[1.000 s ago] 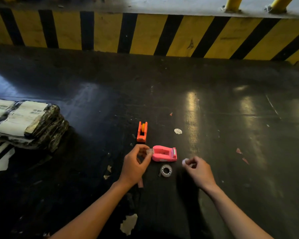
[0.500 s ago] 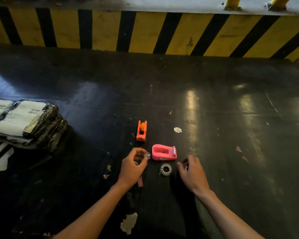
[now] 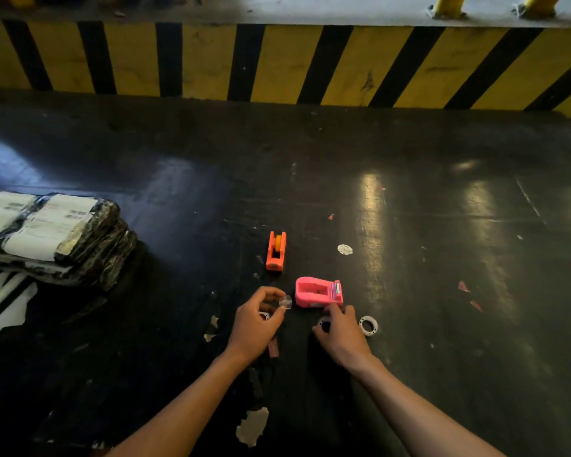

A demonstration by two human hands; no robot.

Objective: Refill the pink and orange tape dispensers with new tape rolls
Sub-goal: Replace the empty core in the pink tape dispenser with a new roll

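Observation:
The pink tape dispenser (image 3: 317, 291) lies on the dark surface with its roll bay empty. Behind it to the left stands the orange dispenser (image 3: 276, 250), a yellowish roll in it. My left hand (image 3: 256, 324) pinches a small clear plastic hub (image 3: 285, 302) just left of the pink dispenser. A ring-like piece (image 3: 264, 315) is partly hidden under that hand. My right hand (image 3: 343, 333) grips a tape roll (image 3: 322, 324) that rests on the surface just in front of the pink dispenser. A second tape roll (image 3: 368, 325) lies free to the right of that hand.
A stack of black-wrapped parcels with white labels (image 3: 53, 235) sits at the left. A yellow-and-black striped barrier (image 3: 277, 61) runs along the back. A white round sticker (image 3: 345, 249), a small pinkish strip (image 3: 273, 349) and peeled patches (image 3: 253, 427) mark the surface.
My right hand set one roll down at the right and moved left onto the roll in front of the pink dispenser. My left hand drew the clear hub slightly away from the dispenser.

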